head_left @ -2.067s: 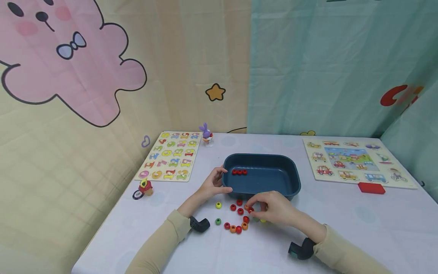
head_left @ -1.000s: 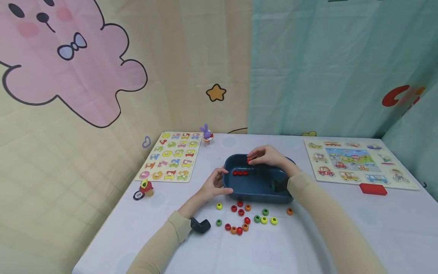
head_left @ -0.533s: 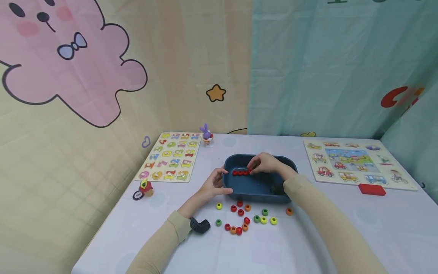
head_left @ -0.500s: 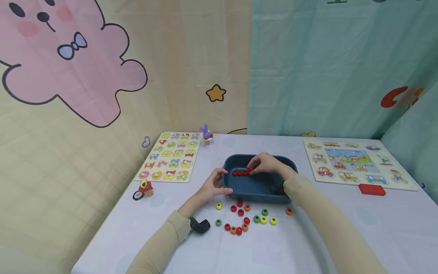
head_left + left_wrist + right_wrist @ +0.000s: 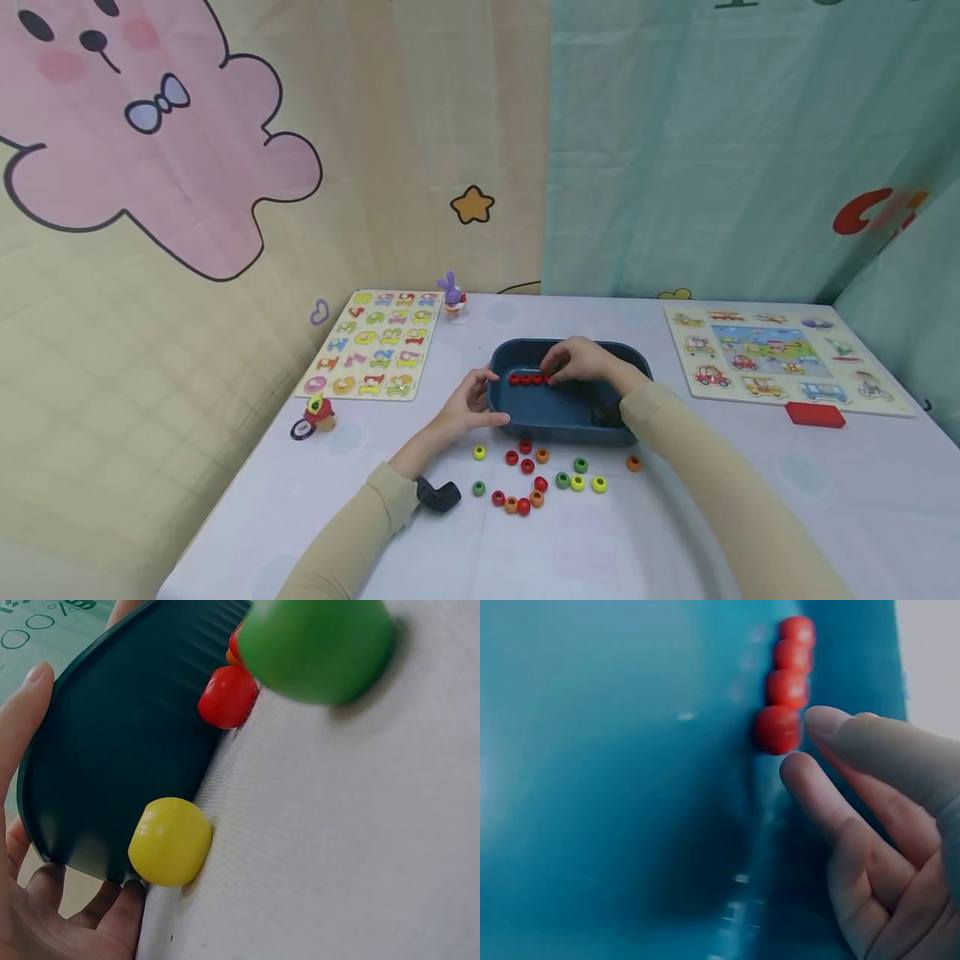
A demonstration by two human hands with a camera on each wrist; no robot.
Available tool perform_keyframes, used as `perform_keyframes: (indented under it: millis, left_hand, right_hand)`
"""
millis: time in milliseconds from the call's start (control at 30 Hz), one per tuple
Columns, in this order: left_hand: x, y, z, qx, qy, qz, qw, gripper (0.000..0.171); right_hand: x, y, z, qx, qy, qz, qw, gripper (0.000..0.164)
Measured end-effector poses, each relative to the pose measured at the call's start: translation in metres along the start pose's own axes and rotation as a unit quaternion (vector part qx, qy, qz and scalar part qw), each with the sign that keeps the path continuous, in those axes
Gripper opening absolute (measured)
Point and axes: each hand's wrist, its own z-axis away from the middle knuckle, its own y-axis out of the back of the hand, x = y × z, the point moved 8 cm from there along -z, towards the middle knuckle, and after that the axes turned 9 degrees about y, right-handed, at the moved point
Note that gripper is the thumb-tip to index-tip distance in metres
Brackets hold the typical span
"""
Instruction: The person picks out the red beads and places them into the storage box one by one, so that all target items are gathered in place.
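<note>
Loose beads in red, orange, yellow and green lie scattered over the near middle of the white tabletop. Just beyond sits a dark blue tray, its left end gripped by the left hand, thumb at the near corner. Inside, in the left half, four red beads form a close row running left to right. The right hand extends in from the right, thumb and forefinger parted beside the row's rightmost bead; contact cannot be told. Left: a small figure near a number board. Right: a red block at the near edge of a vehicle board. Far: a purple-eared figure before a patterned curtain.
</note>
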Motion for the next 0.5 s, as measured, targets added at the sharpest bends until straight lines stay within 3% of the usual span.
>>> perform_keyframes:
  millis: [333, 500]
  left_hand:
    - [0.001, 0.000, 0.001, -0.001, 0.001, 0.005, 1.0000, 0.056]
    - [0.003, 0.000, 0.001, -0.005, 0.000, 0.006, 1.0000, 0.060]
  right_hand:
    - [-0.059, 0.041, 0.019, 0.057, 0.055, -0.042, 0.996, 0.034]
    - [-0.089, 0.029, 0.047, 0.054, 0.089, -0.094, 0.990, 0.036]
